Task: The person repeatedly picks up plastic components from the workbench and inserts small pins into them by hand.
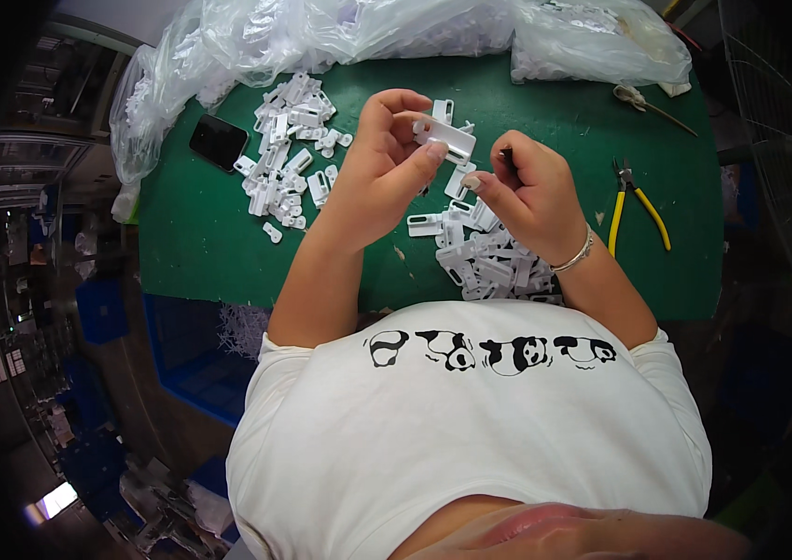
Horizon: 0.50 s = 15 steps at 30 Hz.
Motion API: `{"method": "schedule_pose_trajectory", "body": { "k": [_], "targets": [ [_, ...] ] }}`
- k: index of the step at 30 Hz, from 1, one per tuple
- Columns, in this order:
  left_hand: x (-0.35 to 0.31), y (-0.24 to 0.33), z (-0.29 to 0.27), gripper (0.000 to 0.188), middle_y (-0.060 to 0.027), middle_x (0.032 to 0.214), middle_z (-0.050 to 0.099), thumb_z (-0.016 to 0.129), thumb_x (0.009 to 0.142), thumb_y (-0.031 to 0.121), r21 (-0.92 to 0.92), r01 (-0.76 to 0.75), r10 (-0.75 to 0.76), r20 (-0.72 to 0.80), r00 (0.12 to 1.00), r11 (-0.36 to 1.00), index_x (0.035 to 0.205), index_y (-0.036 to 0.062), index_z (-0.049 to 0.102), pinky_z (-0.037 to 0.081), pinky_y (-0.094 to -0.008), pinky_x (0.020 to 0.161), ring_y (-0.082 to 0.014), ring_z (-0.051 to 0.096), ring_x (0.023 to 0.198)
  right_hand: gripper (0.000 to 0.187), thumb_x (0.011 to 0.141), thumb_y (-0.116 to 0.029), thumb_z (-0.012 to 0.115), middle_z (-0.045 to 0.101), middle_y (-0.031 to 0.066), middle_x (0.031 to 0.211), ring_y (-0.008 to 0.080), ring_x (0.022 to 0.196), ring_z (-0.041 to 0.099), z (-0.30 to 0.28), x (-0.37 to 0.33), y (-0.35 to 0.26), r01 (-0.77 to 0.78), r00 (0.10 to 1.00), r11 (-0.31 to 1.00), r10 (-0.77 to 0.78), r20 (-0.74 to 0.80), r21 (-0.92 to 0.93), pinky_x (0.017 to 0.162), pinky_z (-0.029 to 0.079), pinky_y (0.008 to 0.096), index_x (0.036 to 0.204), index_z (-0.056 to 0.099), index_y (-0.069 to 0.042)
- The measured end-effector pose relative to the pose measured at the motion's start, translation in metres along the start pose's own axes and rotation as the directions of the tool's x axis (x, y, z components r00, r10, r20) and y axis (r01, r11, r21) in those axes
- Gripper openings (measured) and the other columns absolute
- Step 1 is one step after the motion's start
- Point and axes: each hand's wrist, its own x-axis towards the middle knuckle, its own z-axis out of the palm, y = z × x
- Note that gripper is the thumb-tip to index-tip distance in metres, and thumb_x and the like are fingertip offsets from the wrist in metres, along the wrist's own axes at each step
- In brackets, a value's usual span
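Note:
Over the middle of the green table, my left hand [387, 159] grips a white plastic bracket [447, 138] between thumb and fingers. Just to its right, my right hand [536, 191] is closed around a small dark tool [508, 159], most of it hidden by the fingers, so its kind is unclear. The right thumb points toward the bracket. Beneath and in front of my hands lies a heap of similar white plastic parts [489, 266]. A second pile of white parts [275, 187] spreads over the table left of my left forearm.
Clear plastic bags [396, 33] of white parts line the far edge. A black phone [219, 142] lies at the left. Yellow-handled cutting pliers [620, 210] rest at the right, with a thin stick-like tool [657, 110] beyond. A blue crate [167, 350] with white scraps stands below the table's left front.

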Motion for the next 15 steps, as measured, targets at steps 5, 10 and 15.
{"method": "schedule_pose_trajectory", "body": {
  "k": [5,10,15],
  "targets": [
    [0.0,-0.012,-0.02,0.031,-0.004,0.094,0.059,0.066,0.086,0.006,-0.168,0.024,-0.005,0.114,0.994,0.985,0.114,0.0004,0.053,0.043,-0.0197,0.062,-0.006,0.053,0.076,0.04,0.081,-0.035,0.073,0.045,0.0048,0.059,0.0166,0.05,0.042,0.003,0.001,0.0,-0.009,0.998,1.0,0.009,0.06,0.0,0.047,0.036,0.0284,0.076,0.05,-0.003],
    [-0.004,-0.014,-0.007,0.029,-0.0025,0.095,0.061,0.066,0.088,0.01,-0.26,0.076,-0.062,0.06,0.996,0.963,0.115,0.0016,0.059,0.043,-0.021,0.064,-0.0065,0.052,0.074,0.039,0.079,-0.034,0.075,0.047,0.005,0.061,0.0167,0.051,0.043,0.004,-0.001,0.001,0.019,0.994,1.0,-0.02,0.105,0.01,0.048,0.037,0.0283,0.077,0.051,-0.003],
    [-0.005,-0.016,-0.007,0.03,-0.0089,0.1,0.063,0.063,0.089,0.006,-0.288,-0.021,0.047,0.085,0.995,0.957,0.117,0.002,0.054,0.046,-0.0222,0.068,-0.0082,0.057,0.081,0.039,0.077,-0.033,0.076,0.049,0.0056,0.063,0.0172,0.052,0.045,0.005,-0.003,0.002,0.03,0.993,0.999,-0.033,0.112,0.027,0.048,0.038,0.0289,0.079,0.051,-0.003]
  ]
}}
